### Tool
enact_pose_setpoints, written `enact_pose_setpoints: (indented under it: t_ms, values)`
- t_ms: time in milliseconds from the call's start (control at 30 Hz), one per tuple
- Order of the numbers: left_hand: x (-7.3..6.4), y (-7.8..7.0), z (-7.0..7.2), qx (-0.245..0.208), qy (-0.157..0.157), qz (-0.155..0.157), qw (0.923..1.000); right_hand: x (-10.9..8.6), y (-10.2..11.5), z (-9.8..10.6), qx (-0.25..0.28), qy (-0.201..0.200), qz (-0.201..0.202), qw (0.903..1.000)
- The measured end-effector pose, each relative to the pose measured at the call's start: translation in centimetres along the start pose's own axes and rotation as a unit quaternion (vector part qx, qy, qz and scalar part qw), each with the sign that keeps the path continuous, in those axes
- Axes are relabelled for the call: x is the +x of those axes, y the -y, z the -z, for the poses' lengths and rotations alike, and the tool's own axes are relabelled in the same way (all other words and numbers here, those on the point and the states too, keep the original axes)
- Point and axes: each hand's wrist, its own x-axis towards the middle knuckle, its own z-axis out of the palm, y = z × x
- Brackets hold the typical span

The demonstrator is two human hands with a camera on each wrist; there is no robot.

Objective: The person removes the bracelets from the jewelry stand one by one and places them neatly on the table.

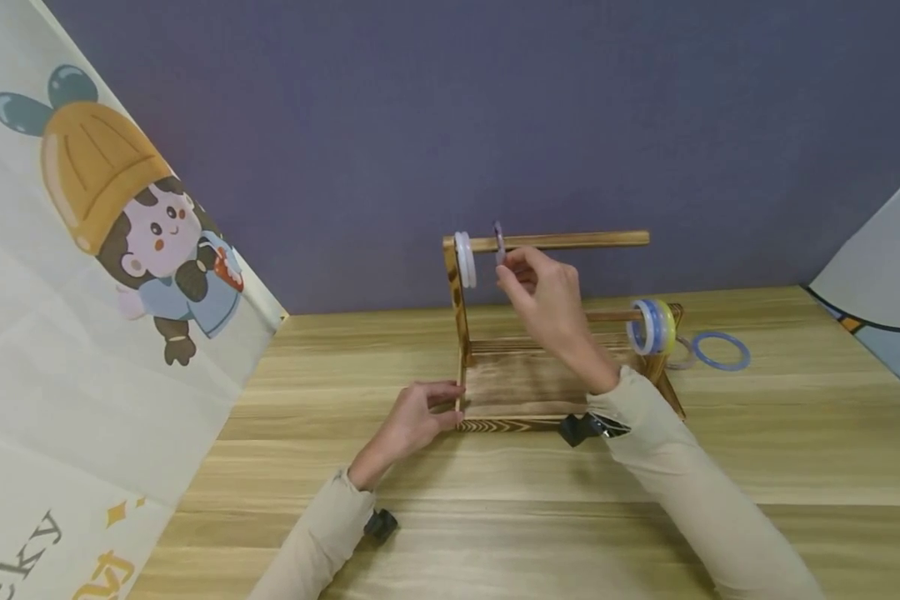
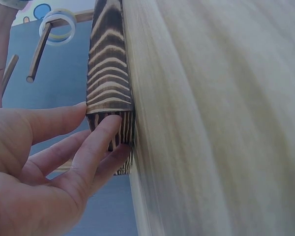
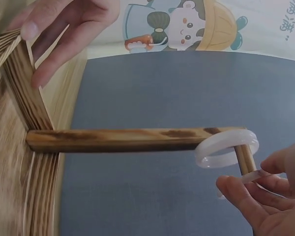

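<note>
A wooden bangle stand (image 1: 453, 292) stands on the table, with an upper rod (image 1: 585, 240) and a lower rod (image 1: 607, 317). My right hand (image 1: 551, 300) pinches a pale purple bangle (image 1: 499, 237) between thumb and fingers; the bangle is around the upper rod. To its left, white bangles (image 1: 465, 260) hang on the same rod by the upright. My left hand (image 1: 416, 417) holds the left end of the stand's base (image 2: 110, 83), thumb on one face and fingertips on the end. On the lower rod hang white, blue and yellow bangles (image 1: 654, 327).
A blue bangle (image 1: 722, 351) lies on the wood-grain table (image 1: 307, 383) right of the stand, with a pale bangle (image 1: 681, 354) beside it, partly hidden by the stand. A dark blue-grey panel (image 1: 345, 150) rises behind; a printed cartoon sheet (image 1: 37, 333) is on the left.
</note>
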Motion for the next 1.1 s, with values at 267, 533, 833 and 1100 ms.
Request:
enact_pose_setpoints:
  t_ms: [267, 533, 833, 1100]
  values:
    - [0.0, 0.1, -0.1, -0.007, -0.003, -0.006, 1.0, 0.0, -0.3, 1.9, -0.011, -0.021, 0.015, 0.9996]
    - [-0.1, 0.2, -0.2, 0.0, -0.012, -0.015, 0.9998, -0.4, -1.0, 3.9, -0.024, -0.032, 0.015, 0.9991]
    - [0.0, 0.2, -0.1, 0.0, -0.012, -0.016, 0.9998, -0.9, -1.6, 6.4, -0.045, -0.045, 0.013, 0.9979]
    - [0.0, 0.1, -0.2, -0.002, -0.01, -0.016, 0.9998, -1.5, -2.8, 8.3, -0.077, -0.061, 0.024, 0.9949]
